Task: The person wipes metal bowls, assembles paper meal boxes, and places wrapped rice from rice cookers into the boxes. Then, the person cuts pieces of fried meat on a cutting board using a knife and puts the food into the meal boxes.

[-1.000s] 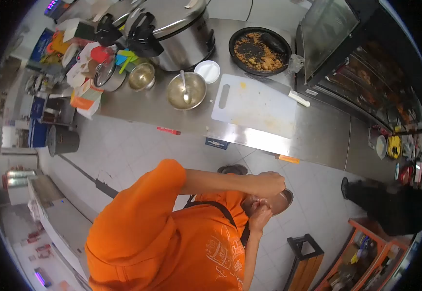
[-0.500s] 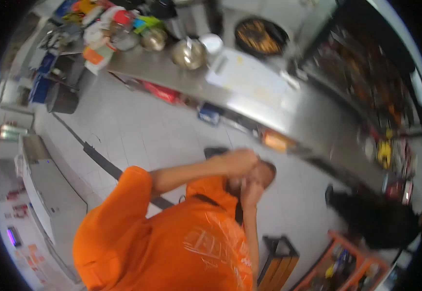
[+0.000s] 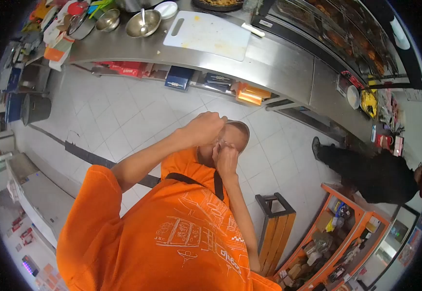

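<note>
My left hand [image 3: 208,127] is closed, with its forearm reaching in from the left out of an orange sleeve. Close below it, my right hand [image 3: 227,157] is curled shut as well. Between and beside them shows a rounded brownish thing [image 3: 239,135] with a dark curved edge. The fingers partly cover it, and I cannot make out what it is or what exactly each hand grips. Both hands are in front of my orange shirt [image 3: 172,233], above the tiled floor, apart from the counter.
On the steel counter [image 3: 281,65] lie a white cutting board [image 3: 211,39], a white-handled knife [image 3: 253,29] and metal bowls [image 3: 143,29]. A stool [image 3: 276,228] and an orange shelf [image 3: 327,233] stand lower right. A person in black [image 3: 371,169] is at the right.
The view has shifted, so the counter sits higher and farther left, and the picture is sharper. Both hands stay close together and closed, now farther up and left in the frame.
</note>
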### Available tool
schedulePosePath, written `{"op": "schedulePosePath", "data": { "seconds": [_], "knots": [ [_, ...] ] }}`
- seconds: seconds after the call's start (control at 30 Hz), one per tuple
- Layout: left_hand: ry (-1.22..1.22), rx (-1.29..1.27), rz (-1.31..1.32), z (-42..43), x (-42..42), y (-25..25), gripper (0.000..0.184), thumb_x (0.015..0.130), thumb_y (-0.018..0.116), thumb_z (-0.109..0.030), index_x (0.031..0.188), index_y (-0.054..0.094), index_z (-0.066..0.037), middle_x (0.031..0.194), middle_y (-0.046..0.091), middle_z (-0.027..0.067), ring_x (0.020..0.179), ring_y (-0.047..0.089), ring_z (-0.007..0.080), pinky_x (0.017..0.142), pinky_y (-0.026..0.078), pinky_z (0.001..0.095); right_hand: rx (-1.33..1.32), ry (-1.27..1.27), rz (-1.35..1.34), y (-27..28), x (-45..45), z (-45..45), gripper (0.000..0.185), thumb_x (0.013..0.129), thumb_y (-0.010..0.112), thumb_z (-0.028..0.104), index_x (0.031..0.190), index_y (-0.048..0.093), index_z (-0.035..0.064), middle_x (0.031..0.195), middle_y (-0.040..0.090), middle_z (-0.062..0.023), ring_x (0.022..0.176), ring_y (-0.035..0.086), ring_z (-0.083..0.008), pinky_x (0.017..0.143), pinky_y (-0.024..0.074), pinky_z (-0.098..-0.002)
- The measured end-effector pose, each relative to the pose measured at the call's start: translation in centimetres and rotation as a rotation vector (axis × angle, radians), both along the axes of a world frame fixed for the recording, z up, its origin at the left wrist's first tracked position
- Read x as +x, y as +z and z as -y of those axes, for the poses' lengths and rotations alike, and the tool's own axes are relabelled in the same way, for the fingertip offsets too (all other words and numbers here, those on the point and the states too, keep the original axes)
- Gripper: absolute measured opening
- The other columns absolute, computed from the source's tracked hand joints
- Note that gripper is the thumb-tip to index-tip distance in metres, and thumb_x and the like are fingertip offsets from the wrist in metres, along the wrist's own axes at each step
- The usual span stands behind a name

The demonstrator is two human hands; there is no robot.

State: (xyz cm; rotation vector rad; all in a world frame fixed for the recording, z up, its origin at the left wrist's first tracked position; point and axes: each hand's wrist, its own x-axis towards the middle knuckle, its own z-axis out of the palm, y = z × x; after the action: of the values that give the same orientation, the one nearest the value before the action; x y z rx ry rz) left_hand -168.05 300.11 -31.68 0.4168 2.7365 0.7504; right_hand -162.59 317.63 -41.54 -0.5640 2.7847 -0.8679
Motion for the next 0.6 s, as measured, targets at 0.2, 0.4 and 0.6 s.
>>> {"op": "schedulePosePath", "data": {
  "seconds": [0.2, 0.4, 0.6],
  "knots": [
    [-0.082, -0.013, 0.015, -0.4, -2.1, 1.0, 0.05, 0.077, 0.067, -0.005, 0.125, 0.061, 0.005, 0.076, 0.067, 0.024, 0.074, 0.068, 0.0426, 0.07, 0.056, 0.0498, 0.037, -0.049, -0.064, 0.6, -0.1, -1.1, 0.009, 0.085, 0.065, 0.005, 0.088, 0.068, -0.0033, 0.089, 0.069, -0.0228, 0.086, 0.065, -0.042, 0.077, 0.0534, -0.0513],
    [-0.175, 0.021, -0.042, -1.3, -4.2, 0.9, 0.047, 0.077, 0.065, -0.003, 0.122, 0.06, 0.006, 0.076, 0.067, 0.0226, 0.072, 0.068, 0.0416, 0.066, 0.055, 0.0482, 0.009, -0.252, -0.058, 1.9, -2.3, -1.2, 0.011, 0.087, 0.06, 0.0, 0.094, 0.067, -0.0047, 0.093, 0.068, -0.0247, 0.095, 0.063, -0.0412, 0.076, 0.0543, -0.0495],
    [-0.304, 0.076, -0.047, -2.4, -6.4, 0.9, 0.049, 0.077, 0.065, -0.005, 0.125, 0.059, 0.006, 0.078, 0.068, 0.0212, 0.071, 0.068, 0.0398, 0.065, 0.055, 0.0461, 0.093, -0.295, 0.015, 1.7, -2.8, -1.3, 0.013, 0.092, 0.056, 0.0, 0.09, 0.068, -0.0051, 0.091, 0.067, -0.0265, 0.09, 0.065, -0.041, 0.077, 0.0546, -0.0484]
  ]
}}
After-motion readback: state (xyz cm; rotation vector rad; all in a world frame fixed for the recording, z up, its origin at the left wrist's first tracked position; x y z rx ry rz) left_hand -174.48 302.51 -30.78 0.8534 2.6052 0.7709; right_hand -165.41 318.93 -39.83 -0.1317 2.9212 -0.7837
